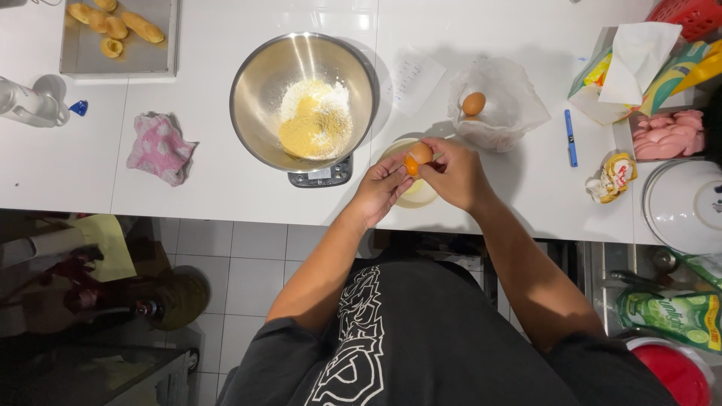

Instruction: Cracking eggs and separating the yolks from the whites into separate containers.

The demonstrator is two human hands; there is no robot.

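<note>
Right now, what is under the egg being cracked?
Under the cracked egg, held by the left hand and right hand, sits a small pale bowl. Both hands cover most of it, hiding its contents.

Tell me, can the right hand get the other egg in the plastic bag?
Probably yes. The spare egg lies in the open plastic bag just beyond the right hand, nothing between them, but both hands are busy holding the cracked egg.

Kitchen, white worktop [226, 188], steel mixing bowl [256, 98] of flour on a digital scale [322, 176] just left of the grip, baking tray [120, 60] of pastries far left, bagged egg [473, 103] just beyond, tiled floor [248, 263] below
</note>
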